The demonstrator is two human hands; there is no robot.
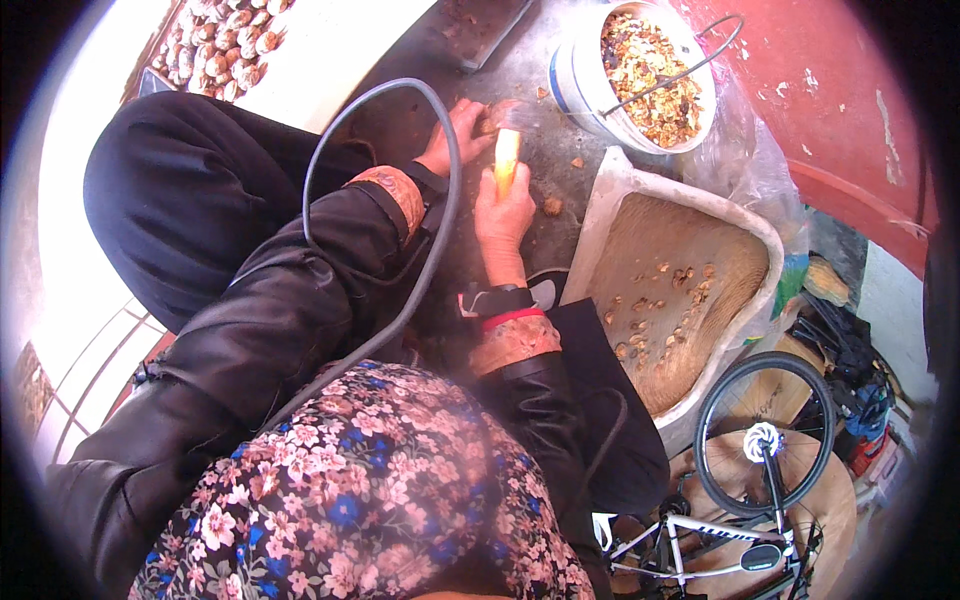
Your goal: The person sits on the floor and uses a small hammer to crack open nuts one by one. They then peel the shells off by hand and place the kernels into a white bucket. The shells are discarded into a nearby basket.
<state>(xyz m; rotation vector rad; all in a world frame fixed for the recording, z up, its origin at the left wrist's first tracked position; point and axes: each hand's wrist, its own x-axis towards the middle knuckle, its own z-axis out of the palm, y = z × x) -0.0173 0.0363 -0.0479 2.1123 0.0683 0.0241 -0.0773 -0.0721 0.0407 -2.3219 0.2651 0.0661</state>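
My right hand [505, 214] grips the yellow handle of a hammer [508, 150]. The blurred hammer head is at the upper end of the handle, close to the fingertips of the other hand. My left hand [455, 137] pinches a brown walnut [489, 121] beside that head, low over the dark floor [551, 176]. Hammer and blur partly cover the nut, so whether they touch cannot be told. Another brown nut or shell piece [553, 206] lies on the floor to the right of my right hand.
A white bucket [574, 82] of walnut kernels [652, 82] stands upper right. Below it sits a pale-rimmed tray [705, 184] with scattered shell pieces. Whole walnuts [217, 49] are piled upper left. A grey cable [450, 172] loops across my left forearm. A bicycle [720, 532] is lower right.
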